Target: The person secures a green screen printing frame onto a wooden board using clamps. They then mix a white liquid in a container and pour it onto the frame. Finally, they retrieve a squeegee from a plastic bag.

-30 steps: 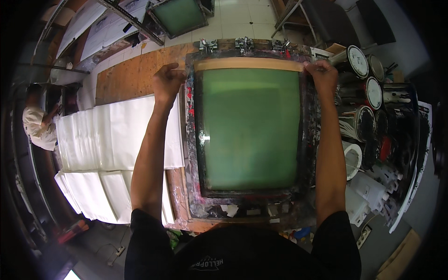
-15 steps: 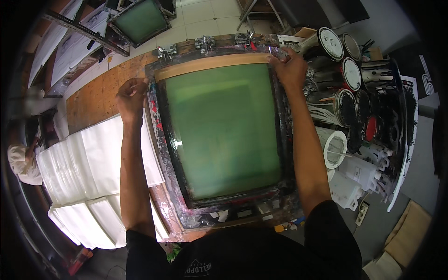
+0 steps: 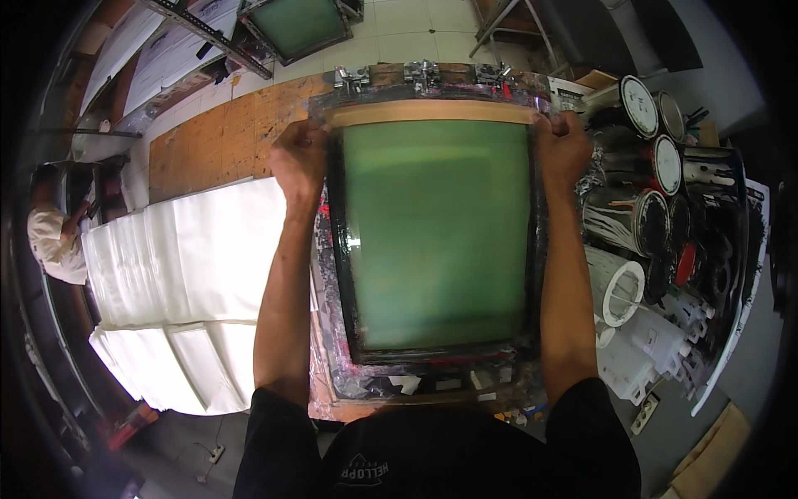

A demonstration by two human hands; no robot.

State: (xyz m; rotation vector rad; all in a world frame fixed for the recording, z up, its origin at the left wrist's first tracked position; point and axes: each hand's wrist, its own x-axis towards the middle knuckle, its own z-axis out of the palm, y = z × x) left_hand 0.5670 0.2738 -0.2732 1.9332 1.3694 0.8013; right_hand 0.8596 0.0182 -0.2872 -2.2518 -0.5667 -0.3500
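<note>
A screen printing screen [image 3: 436, 241] with green mesh and a dark, stained frame lies in front of me. Along its far side runs a strip of tan tape [image 3: 432, 112], stretched nearly straight from left to right. My left hand [image 3: 299, 160] is closed in a pinch at the strip's left end, beside the frame's far left corner. At the opposite end my right hand [image 3: 567, 151] has its fingers curled in a pinch. The fingertips partly hide both tape ends. Metal hinge clamps [image 3: 422, 76] line the board's far edge.
Ink-smeared cans [image 3: 636, 212] and white plastic jugs [image 3: 657, 337] crowd the right side. White sheets [image 3: 183, 258] lie in stacks at left, beside a wooden board [image 3: 241, 137]. Another green screen [image 3: 299, 29] leans at the back. A person [image 3: 58, 233] is at far left.
My left hand has come in toward the strip's left end and turned. My right hand has curled its fingers at the other end. The whole view has shifted, with the screen now farther right.
</note>
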